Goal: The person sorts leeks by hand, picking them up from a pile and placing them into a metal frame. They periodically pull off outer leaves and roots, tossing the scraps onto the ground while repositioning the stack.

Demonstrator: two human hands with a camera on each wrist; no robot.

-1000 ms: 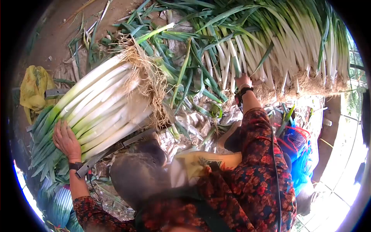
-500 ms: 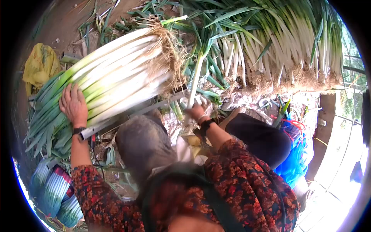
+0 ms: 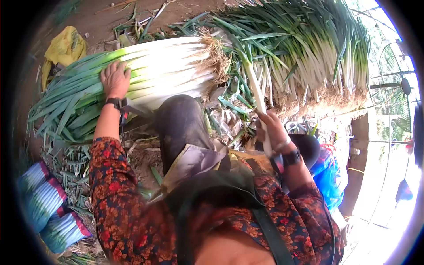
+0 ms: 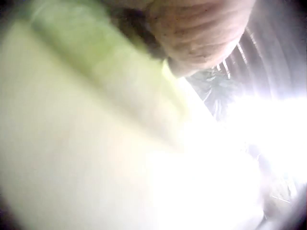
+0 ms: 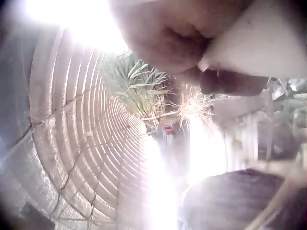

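Observation:
My left hand [image 3: 115,80] lies with fairly straight fingers on a big stack of leeks [image 3: 168,62], near where the green leaves meet the white shafts. The stack's roots [image 3: 217,57] point right. In the left wrist view, pale shafts fill most of the picture below part of the hand [image 4: 201,33]. My right hand [image 3: 276,130] grips a single leek [image 3: 254,84] by its lower white shaft, leaves pointing up and away. The right wrist view has that thick white shaft [image 5: 268,33] against the fingers [image 5: 163,38].
A long row of leeks [image 3: 304,66] lies at the back right, roots toward me. Metal bars [image 3: 137,107] run under the stack. A yellow bag [image 3: 66,46] sits at far left, wrapped bundles [image 3: 44,194] at lower left, a blue bag [image 3: 331,176] at right. A fan [image 3: 393,84] stands beyond.
My right hand has taken a leek from the row, drawn it toward me, then shifted right with it. My left hand stays on the stack while the head view turns.

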